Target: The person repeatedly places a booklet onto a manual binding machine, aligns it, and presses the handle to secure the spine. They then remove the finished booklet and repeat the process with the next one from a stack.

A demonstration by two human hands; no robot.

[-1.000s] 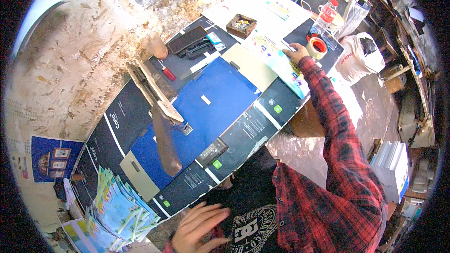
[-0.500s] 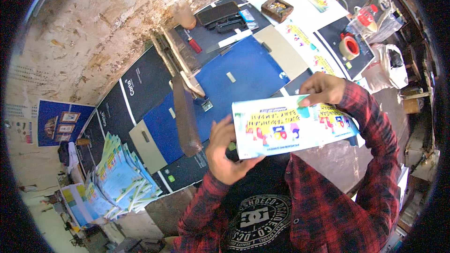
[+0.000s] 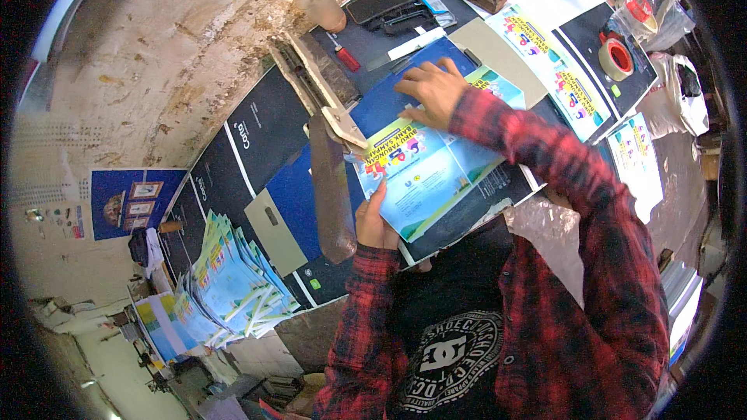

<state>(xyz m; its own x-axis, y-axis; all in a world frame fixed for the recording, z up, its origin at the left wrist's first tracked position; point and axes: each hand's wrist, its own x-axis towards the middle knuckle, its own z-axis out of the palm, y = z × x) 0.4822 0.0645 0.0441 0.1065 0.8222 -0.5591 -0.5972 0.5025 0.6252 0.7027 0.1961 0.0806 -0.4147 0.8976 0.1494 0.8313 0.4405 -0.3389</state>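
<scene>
1. Room: worn, stained wall (image 3: pixel 202 31) behind a bench (image 3: pixel 268 120) topped with black panels. A blue board (image 3: pixel 296 206) lies on it.
2. Printed sheet (image 3: pixel 420 183) lies spread over the blue board. Its left end is near the wooden lever tool (image 3: pixel 331 194); can't tell if they touch.
3. Handling, my read: light, thin, a bit springy, likely slick on the printed face. Bends and creases easily, corners most at risk. Best taken by the edges, thumb on top, fingers under; spread the other hand to keep it flat.
4. Looks: light blue, green along the near edge, yellow lettering and small colourful figures along the far side. Crease line across the middle, two panels.
5. Left hand (image 3: pixel 373 225): pinching the sheet's left near edge, thumb on the printed face.
6. Right hand (image 3: pixel 437 95): at the sheet's far edge, fingers parted and bent. Can't tell if it grips anything.
7. Around: fanned stack of similar prints (image 3: pixel 229 284) to the left, more printed sheets (image 3: pixel 548 66) to the right, tape roll (image 3: pixel 616 60) beyond those.
</scene>
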